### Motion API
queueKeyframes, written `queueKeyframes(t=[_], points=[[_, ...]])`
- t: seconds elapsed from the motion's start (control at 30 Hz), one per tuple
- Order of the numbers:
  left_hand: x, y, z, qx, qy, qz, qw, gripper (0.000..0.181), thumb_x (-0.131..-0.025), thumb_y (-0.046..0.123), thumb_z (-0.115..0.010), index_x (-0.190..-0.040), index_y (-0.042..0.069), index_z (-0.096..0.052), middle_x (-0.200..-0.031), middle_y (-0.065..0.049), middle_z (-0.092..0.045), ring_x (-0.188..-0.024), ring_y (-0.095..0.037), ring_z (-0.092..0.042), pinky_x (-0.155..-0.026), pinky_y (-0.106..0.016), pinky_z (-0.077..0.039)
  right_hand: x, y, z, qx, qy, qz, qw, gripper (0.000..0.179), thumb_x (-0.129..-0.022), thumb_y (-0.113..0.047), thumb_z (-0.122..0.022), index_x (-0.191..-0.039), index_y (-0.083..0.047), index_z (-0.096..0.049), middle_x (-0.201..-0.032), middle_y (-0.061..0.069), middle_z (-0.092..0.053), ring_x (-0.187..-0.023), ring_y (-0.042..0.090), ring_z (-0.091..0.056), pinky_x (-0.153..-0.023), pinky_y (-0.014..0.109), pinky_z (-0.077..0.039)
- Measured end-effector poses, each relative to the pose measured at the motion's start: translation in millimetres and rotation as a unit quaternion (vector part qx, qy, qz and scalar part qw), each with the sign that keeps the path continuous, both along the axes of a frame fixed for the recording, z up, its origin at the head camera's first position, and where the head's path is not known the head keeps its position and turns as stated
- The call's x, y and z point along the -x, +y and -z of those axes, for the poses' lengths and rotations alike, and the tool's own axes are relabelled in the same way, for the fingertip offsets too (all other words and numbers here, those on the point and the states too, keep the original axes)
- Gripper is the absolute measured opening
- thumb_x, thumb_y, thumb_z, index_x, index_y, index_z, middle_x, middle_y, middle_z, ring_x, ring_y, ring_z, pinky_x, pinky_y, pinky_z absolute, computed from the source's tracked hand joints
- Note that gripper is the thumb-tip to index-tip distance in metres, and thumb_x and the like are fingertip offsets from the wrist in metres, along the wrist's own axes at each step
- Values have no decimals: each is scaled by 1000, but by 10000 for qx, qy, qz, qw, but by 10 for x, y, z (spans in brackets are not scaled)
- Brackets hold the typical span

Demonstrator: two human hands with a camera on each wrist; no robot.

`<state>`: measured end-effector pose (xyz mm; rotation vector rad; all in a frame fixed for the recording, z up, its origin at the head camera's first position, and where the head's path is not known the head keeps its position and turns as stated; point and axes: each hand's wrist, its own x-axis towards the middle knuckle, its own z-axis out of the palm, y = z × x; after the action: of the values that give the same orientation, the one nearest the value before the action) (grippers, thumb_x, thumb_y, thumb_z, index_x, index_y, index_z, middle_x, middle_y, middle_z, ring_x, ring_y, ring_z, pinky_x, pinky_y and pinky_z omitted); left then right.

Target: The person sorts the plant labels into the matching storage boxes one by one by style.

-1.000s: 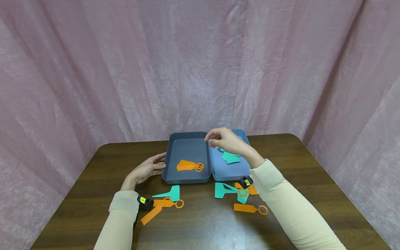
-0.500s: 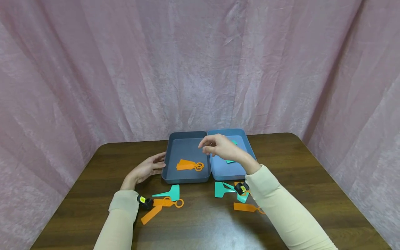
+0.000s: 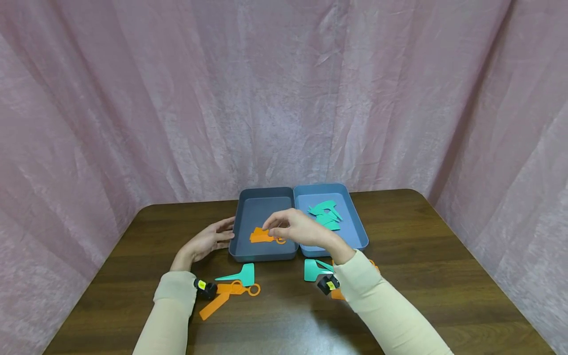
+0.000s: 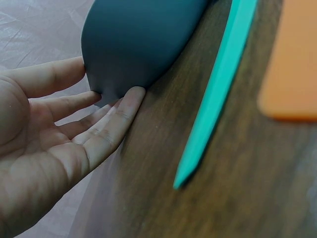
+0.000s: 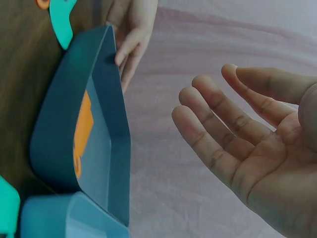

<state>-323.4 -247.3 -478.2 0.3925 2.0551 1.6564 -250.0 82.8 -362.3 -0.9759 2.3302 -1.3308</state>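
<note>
My left hand [image 3: 212, 240] rests its nearly straight fingers [image 4: 111, 116] against the outer left wall of the dark grey-blue tray [image 3: 266, 207]. Over that same tray hovers my right hand [image 3: 297, 227], its fingers [image 5: 213, 144] loosely bent and nothing between them. Beneath it lie several flat orange tags with ring ends [image 3: 259, 236], partly covered by the hand in the head view. The right wrist view shows this hand apart from the tray and the orange tags [image 5: 84, 126]. Beside it, the lighter blue tray [image 3: 357, 236] holds several teal T-shaped plant labels [image 3: 328, 223].
On the wooden table [image 3: 266, 320], in front of the dark tray, lie a teal label [image 3: 247, 274] and orange ring tags [image 3: 214, 305]. Another teal label [image 3: 312, 270] and orange tags [image 3: 337, 294] are partly hidden by my right forearm. A pink curtain [image 3: 284, 98] hangs behind.
My right hand has moved left and toward me, from the border of the two trays to above the orange tags. The teal labels in the lighter tray are uncovered. My left hand stays put.
</note>
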Motion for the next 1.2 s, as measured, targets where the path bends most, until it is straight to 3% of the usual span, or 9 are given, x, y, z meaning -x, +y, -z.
queueKeyframes(t=[0.37,0.6,0.87,1.03,1.2], points=[[-3,11,-6,-27,5,16,10000,70,-109,13,-52,-167,5,-13,-169,-27,-16,-150,-47,-30,-119,-64,-31,-121,-246,84,89,-17,-428,9990,21,-106,-14,-61,-122,-10,-73,-119,2,-73,-104,16,-69,-88,36,-60],[-12,-29,-8,-15,32,77,10000,69,-111,13,-50,-167,5,-12,-170,-27,-14,-152,-49,-25,-120,-64,-31,-189,-445,141,30,-99,-588,9982,22,-106,-16,-61,-124,-9,-73,-120,6,-71,-92,9,-68,-83,31,-59],[-41,-55,-8,-14,85,86,9999,68,-111,11,-48,-167,5,-11,-170,-26,-12,-153,-49,-20,-120,-65,-29,-249,-685,212,18,-212,-726,9971,18,-105,-14,-63,-119,-14,-74,-112,-3,-73,-98,17,-67,-82,24,-54],[-57,-46,-14,-47,110,60,9999,68,-111,13,-50,-167,5,-12,-171,-25,-12,-153,-49,-21,-120,-66,-28,-272,-772,269,96,-279,-832,9961,17,-104,-11,-63,-117,-11,-75,-107,-4,-74,-89,8,-66,-80,25,-56],[-50,-27,-19,-18,127,71,9999,70,-110,14,-51,-167,5,-12,-170,-25,-13,-152,-49,-25,-120,-65,-29,-292,-795,335,137,-285,-840,9960,16,-105,-12,-63,-116,-11,-75,-104,-4,-73,-80,7,-62,-75,28,-56]])
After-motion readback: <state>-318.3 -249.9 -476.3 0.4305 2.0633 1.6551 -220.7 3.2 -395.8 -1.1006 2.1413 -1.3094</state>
